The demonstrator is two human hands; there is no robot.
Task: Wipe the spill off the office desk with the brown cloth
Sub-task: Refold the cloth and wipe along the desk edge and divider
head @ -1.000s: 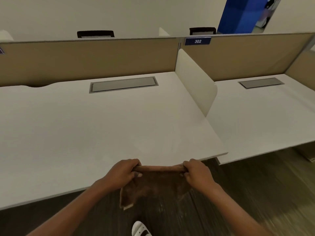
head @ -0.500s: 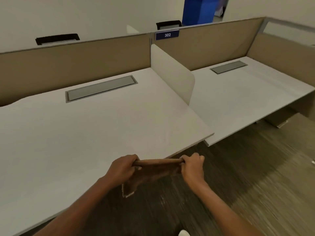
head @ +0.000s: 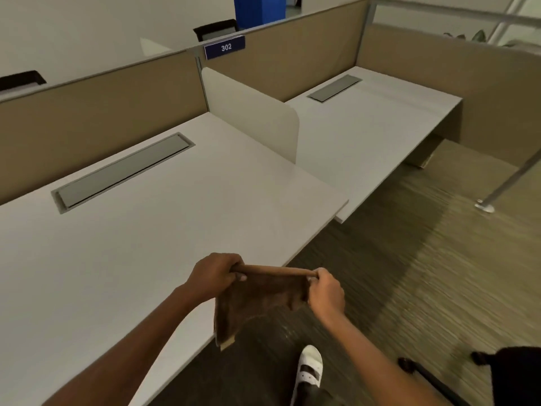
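1. My left hand [head: 215,275] is closed around the top left corner of the brown rectangular cloth [head: 257,303], fingers curled over its rolled upper edge.
2. My right hand [head: 326,293] is closed on the top right corner of the same cloth, pinching that edge taut between my two hands.
3. The cloth hangs down from my grip in the air, just at the front edge of the long white office desk [head: 140,238]; its left part overlaps the desk's edge in the view, its right part is over the floor. I cannot tell whether it touches the desk.
4. A pale tag or lighter corner shows at the cloth's lowest left tip.
5. The desk top holds a grey rectangular cable-tray lid [head: 123,172] set flush into it near the back.
6. I see no spill on the desk surface in this view.
7. A white rounded divider panel [head: 251,112] stands upright between my desk and the neighbouring white desk [head: 377,124] to the right, which has its own grey lid.
8. A tan fabric partition [head: 96,109] runs along the back, with a blue sign reading 302 [head: 224,47] at its top.
9. My white shoe [head: 308,369] stands on the dark striped carpet [head: 424,259] below my right forearm.
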